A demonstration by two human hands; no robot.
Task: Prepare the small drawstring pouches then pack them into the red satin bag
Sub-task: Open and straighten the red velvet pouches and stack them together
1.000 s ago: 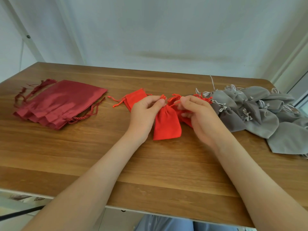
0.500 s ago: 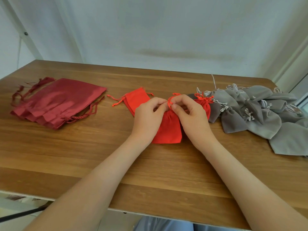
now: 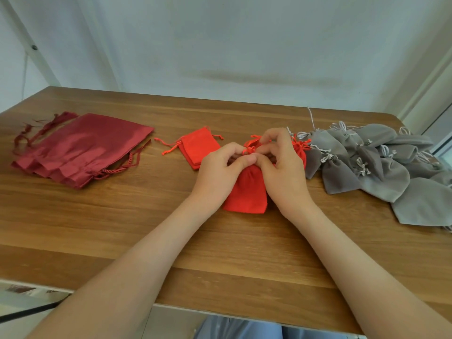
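Note:
A small bright red drawstring pouch [image 3: 247,192] lies on the wooden table [image 3: 122,228] in the middle. My left hand [image 3: 217,174] and my right hand [image 3: 283,167] both pinch its gathered neck and red cord at the top. Flat red pouches [image 3: 198,148] lie just left of my hands, and another red pouch [image 3: 300,151] shows behind my right hand. A stack of dark red satin bags [image 3: 80,148] with twisted cords lies at the far left. Several grey drawstring pouches [image 3: 371,165] are heaped at the right.
The table's front edge [image 3: 220,311] runs below my forearms. A white wall [image 3: 244,57] stands behind the table, with a window frame [image 3: 440,133] at the far right beside the grey heap.
My hands have closed together on the pouch's neck. My right hand left the pile at the right and now pinches the cord at the top; the pouch stays in place.

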